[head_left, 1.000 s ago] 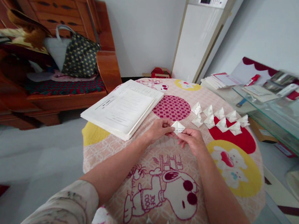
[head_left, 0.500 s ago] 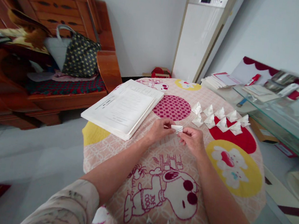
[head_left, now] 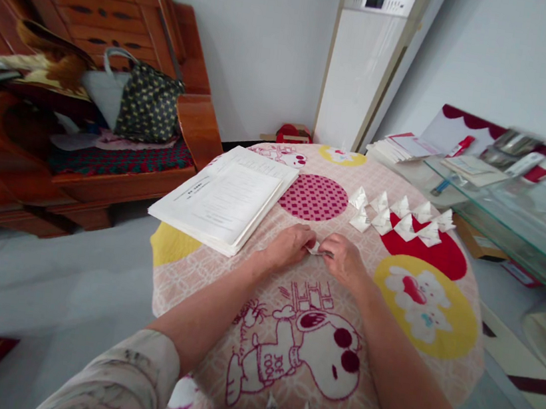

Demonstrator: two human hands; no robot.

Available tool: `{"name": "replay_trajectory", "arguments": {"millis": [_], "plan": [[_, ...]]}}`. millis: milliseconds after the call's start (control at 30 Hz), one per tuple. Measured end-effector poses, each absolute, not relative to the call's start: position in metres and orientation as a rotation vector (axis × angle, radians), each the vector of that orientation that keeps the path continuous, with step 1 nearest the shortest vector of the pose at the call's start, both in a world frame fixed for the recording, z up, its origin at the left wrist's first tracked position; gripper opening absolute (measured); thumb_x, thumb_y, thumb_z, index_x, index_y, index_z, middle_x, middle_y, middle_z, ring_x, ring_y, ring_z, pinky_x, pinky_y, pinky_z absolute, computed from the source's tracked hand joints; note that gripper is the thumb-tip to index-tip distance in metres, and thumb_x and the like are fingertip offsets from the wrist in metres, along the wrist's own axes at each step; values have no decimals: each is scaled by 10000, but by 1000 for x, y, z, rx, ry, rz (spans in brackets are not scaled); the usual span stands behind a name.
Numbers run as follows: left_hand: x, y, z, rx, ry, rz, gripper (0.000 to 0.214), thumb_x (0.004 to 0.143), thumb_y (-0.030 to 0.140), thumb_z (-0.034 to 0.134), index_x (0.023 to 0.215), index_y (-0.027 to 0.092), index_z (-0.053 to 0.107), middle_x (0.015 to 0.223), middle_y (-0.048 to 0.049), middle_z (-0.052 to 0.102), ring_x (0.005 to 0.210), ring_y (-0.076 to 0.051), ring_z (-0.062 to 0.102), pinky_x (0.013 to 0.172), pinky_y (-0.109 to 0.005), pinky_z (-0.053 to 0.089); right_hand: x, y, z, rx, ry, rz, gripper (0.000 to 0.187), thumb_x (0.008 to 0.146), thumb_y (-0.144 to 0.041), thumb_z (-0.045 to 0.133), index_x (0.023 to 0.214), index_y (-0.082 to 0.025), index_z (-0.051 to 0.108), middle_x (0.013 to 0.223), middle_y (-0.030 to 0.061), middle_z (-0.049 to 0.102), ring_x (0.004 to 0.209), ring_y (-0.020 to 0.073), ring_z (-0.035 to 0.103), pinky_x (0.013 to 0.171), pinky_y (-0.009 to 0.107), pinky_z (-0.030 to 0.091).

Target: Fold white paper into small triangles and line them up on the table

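Observation:
Between my two hands is a small folded piece of white paper, mostly covered by fingers. My left hand pinches its left end and my right hand pinches the right end. Both hands are low over the middle of the round table. To the right, several folded white paper pieces stand in two rows, pointed at the top. A stack of printed paper sheets lies left of my hands.
A patterned cloth covers the table. Close on the right is a glass shelf with papers and metal bowls. A wooden sofa with a dark patterned bag stands at left; a white air conditioner is behind.
Both hands have come slightly nearer to me and lower with the folded paper. The paper has tipped, and my fingers cover more of it. The rows and the stack are unchanged.

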State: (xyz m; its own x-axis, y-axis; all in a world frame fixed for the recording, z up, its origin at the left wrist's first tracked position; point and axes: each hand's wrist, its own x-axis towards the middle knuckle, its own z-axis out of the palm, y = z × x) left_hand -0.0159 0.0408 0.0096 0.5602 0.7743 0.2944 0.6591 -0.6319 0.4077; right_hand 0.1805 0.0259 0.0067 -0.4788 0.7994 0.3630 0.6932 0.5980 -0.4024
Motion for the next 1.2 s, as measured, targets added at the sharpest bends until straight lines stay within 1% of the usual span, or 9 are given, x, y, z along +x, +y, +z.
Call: {"name": "replay_trajectory", "arguments": {"millis": [100,233,367,500,667,767,933,1100,1200], "plan": [[-21,38,12,2562,1178,545,204,778,33,555,851,148,707,873,-68,682,853,-189,629,795,-283,485,181,23,10,-1223,-2451,204,224,772,-28,537,735,-190,688,849,84,653,861,223,594,768,326,461],[-27,38,16,2579,1131,474,176,851,102,565,843,155,733,859,-63,682,826,-171,635,779,-264,487,181,18,16,-1274,-2563,76,176,829,-99,595,706,-196,676,815,93,630,862,245,577,769,350,451],[-31,42,17,2557,1072,474,174,830,101,587,876,165,741,865,-49,688,802,-153,630,753,-246,476,179,15,19,-1220,-2582,98,119,844,-150,644,737,-191,676,851,91,627,880,248,577,792,366,455],[-34,43,18,2548,1016,508,176,805,90,611,892,167,744,864,-49,681,809,-159,627,742,-245,465,175,13,20,-1223,-2572,110,160,851,-131,651,702,-187,666,830,90,619,894,250,572,808,374,460],[-36,43,20,2550,937,509,160,820,80,610,873,161,738,882,-58,671,835,-162,626,762,-241,461,171,11,22,-1207,-2550,156,185,869,-134,635,695,-194,649,825,74,611,885,231,565,806,363,470],[-37,44,20,2550,913,524,144,848,102,610,889,151,739,907,-72,673,858,-165,629,781,-241,462,171,11,22,-1208,-2559,138,187,880,-125,619,706,-184,653,824,77,606,873,225,557,796,354,463],[-38,45,18,2533,888,539,175,907,159,576,878,157,748,903,-76,682,841,-160,632,781,-239,457,171,13,22,-1221,-2563,184,306,902,-98,543,620,-190,620,753,71,577,803,211,526,739,327,435],[-36,47,17,2465,956,581,159,885,154,594,854,155,749,847,-56,687,791,-152,618,741,-240,437,173,15,18,-1296,-2478,189,289,887,-115,556,614,-182,623,763,57,587,785,185,527,719,296,413],[-33,48,17,2367,1062,618,135,852,174,621,805,157,747,810,-43,693,764,-150,605,718,-245,426,174,17,16,-1342,-2384,244,285,868,-117,557,596,-180,615,736,44,591,731,164,528,685,281,384]]}}
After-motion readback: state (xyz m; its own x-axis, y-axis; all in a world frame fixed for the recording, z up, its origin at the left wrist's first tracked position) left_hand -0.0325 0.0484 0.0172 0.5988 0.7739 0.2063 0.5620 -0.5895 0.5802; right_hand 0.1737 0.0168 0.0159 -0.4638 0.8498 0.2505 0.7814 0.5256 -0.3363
